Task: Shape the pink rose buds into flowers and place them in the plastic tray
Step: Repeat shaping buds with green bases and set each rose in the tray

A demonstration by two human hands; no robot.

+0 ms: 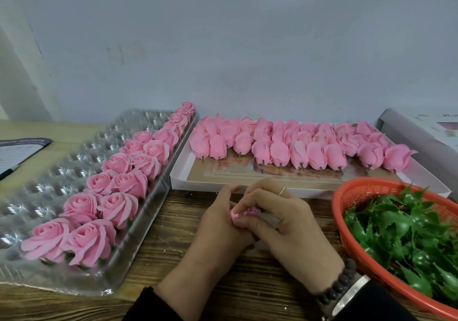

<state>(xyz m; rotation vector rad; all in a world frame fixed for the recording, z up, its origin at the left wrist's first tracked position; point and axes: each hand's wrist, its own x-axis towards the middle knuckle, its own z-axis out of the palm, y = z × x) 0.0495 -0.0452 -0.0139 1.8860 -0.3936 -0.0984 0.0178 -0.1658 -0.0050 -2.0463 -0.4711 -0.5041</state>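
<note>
Currently both hands pinch one rose bud [245, 215] over the table: left hand [218, 224] cradles it, right hand [285, 219] fingers curl on petals. Should peel outward evenly, gently; plastic tray [37, 191] sits left.

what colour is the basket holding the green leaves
Orange-red; the mesh basket sits at the right edge of the head view, the only view.

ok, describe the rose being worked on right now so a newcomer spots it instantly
Start at the clear plastic tray on the left, then look right to the two hands meeting on the wooden table. The small pink rose pinched between their fingers is the only one off a tray.
</note>
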